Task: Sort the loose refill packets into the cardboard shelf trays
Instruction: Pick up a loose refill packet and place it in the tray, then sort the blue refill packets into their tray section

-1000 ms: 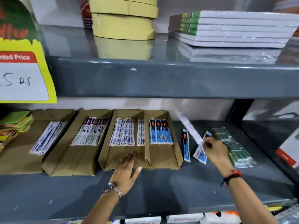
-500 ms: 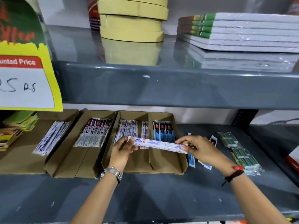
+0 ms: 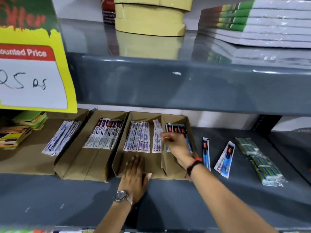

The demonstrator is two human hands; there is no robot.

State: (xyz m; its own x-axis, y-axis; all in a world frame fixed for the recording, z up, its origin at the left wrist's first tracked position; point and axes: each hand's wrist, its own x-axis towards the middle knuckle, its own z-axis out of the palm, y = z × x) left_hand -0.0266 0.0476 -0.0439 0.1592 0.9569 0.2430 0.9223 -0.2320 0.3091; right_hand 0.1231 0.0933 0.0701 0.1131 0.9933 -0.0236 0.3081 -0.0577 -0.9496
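Note:
A divided cardboard tray sits on the grey lower shelf with white-and-purple refill packets in its left bay and blue packets in its right bay. My right hand reaches over the divider, pinching a white-and-purple packet that stands tilted above a small stack in the left bay. My left hand lies flat, fingers spread, on the tray's front lip. Loose blue packets lie on the shelf to the right: a single blue packet and a small blue pile.
Two more cardboard trays with packets stand to the left, beside a stack of coloured pads. A green wrapped bundle lies at the right. The upper shelf overhangs, with tape rolls, notebooks and a yellow price sign.
Both hands held the white packet level over the tray half a second ago. My left hand has let go and dropped to the tray's front; my right hand carried the packet into the left bay.

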